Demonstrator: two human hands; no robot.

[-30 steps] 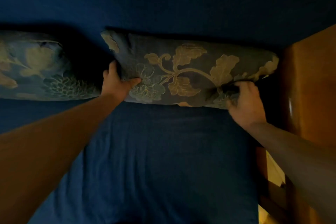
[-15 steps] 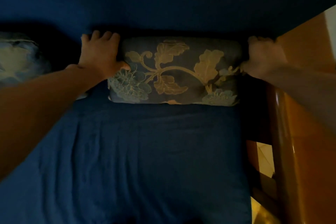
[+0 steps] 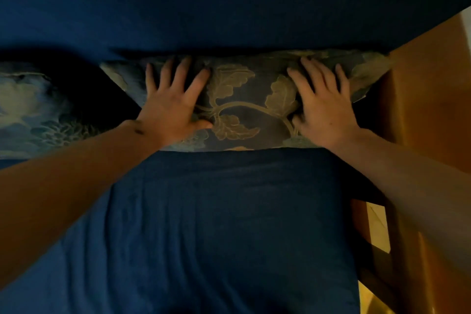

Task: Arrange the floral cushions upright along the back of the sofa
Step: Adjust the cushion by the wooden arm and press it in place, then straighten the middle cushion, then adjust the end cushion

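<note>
A dark floral cushion [image 3: 244, 109] with gold leaves stands upright against the blue sofa back [image 3: 229, 7], at the sofa's right end. My left hand [image 3: 173, 104] lies flat on its left half, fingers spread. On its right half my right hand [image 3: 323, 104] presses flat in the same way. A second floral cushion [image 3: 30, 115] stands at the far left, partly cut off by the frame edge. A dark gap separates the two cushions.
The blue seat cover [image 3: 216, 224] fills the foreground, slightly wrinkled. A wooden armrest [image 3: 428, 109] borders the sofa on the right, touching the cushion's right corner. Pale floor [image 3: 377, 227] shows below the armrest.
Both hands left the cushion's side edges and now lie flat on its front face. The cushion looks wider, its corners spread toward the armrest and the left.
</note>
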